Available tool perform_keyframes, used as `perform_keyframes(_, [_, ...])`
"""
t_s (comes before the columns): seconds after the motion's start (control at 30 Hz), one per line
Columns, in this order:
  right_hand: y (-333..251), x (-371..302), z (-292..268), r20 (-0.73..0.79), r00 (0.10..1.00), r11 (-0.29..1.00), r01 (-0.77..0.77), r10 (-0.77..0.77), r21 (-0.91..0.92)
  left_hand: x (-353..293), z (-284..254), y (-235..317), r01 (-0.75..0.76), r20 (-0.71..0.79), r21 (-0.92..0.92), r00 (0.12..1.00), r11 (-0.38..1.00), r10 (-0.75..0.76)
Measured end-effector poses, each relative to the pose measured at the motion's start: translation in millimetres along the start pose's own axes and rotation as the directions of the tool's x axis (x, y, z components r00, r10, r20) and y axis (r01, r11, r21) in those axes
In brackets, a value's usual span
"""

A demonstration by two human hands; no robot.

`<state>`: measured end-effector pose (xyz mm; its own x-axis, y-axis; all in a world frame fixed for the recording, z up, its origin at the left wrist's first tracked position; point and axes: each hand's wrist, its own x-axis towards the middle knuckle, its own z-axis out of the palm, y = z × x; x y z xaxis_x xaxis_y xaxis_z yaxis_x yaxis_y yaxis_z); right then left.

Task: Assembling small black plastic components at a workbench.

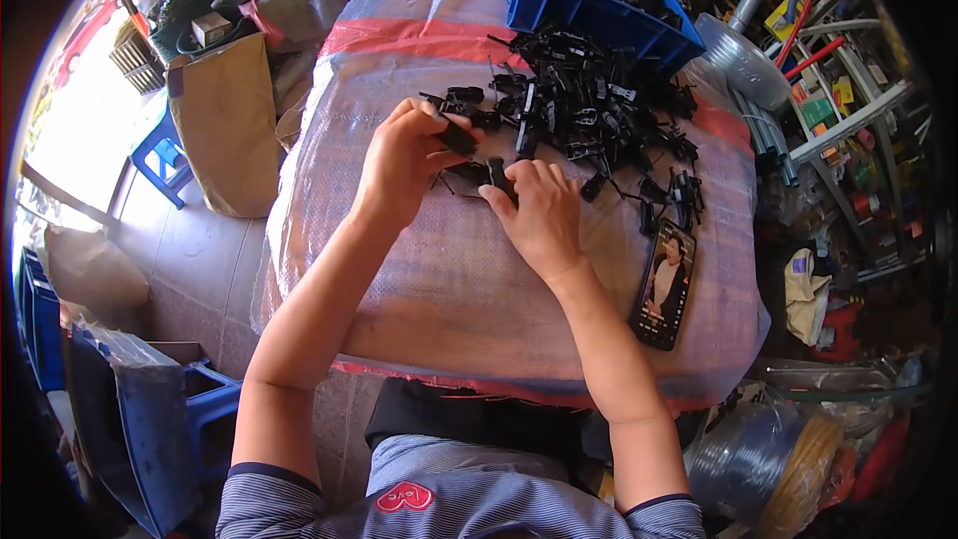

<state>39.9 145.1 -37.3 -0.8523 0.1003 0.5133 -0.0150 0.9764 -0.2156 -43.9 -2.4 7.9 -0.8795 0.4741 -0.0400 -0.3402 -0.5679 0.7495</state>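
My left hand [397,155] is closed on a small black plastic part [457,137], pinched between thumb and fingers over the wrapped surface. To its right, my right hand [542,210] grips another black plastic part [498,176] with thumb and forefinger. The two hands are close together but apart. Just beyond them spreads a heap of similar black plastic parts [599,120], some with thin rod-like ends. Several loose ones lie right behind my left hand. The exact kind of these parts is too small to make out.
The work surface [439,289] is covered in woven plastic sheeting with red bands. A phone [664,284] with a lit screen lies at its right. Behind the heap stands a blue crate [589,15] of black parts. A blue stool [160,150] and cardboard [225,130] are at left.
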Motion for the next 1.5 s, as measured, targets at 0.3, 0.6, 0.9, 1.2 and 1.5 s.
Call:
perform_keyframes(0.3, [-3, 0, -43, -0.219, 0.955, 0.967, 0.227, -0.198, 0.114, -14, 7, -13, 0.177, 0.12, 0.469, 0.958, 0.865, -0.261])
perform_keyframes(0.6, [-9, 4, -43, -0.137, 0.887, 0.413, -0.065, 0.442, 0.909, -14, 7, -20, 0.119, 0.072, 0.517, 0.981, 0.848, -0.181])
perform_keyframes(0.9, [0, -2, -44, -0.005, 0.949, 0.411, -0.132, 0.316, 0.902, -20, 5, -34, 0.214, 0.149, 0.296, 0.952, 0.931, -0.266])
perform_keyframes(1.2, [8, -8, -34, 0.519, 0.848, -0.27, -0.478, 0.106, 0.836, -28, 13, -31, -0.514, 0.435, 0.674, 0.857, 0.53, 0.276])
perform_keyframes(1.5, [7, -10, -31, 0.568, 0.819, -0.444, -0.478, 0.089, 0.758, -33, 14, -27, -0.505, 0.431, 0.721, 0.863, 0.475, 0.264])
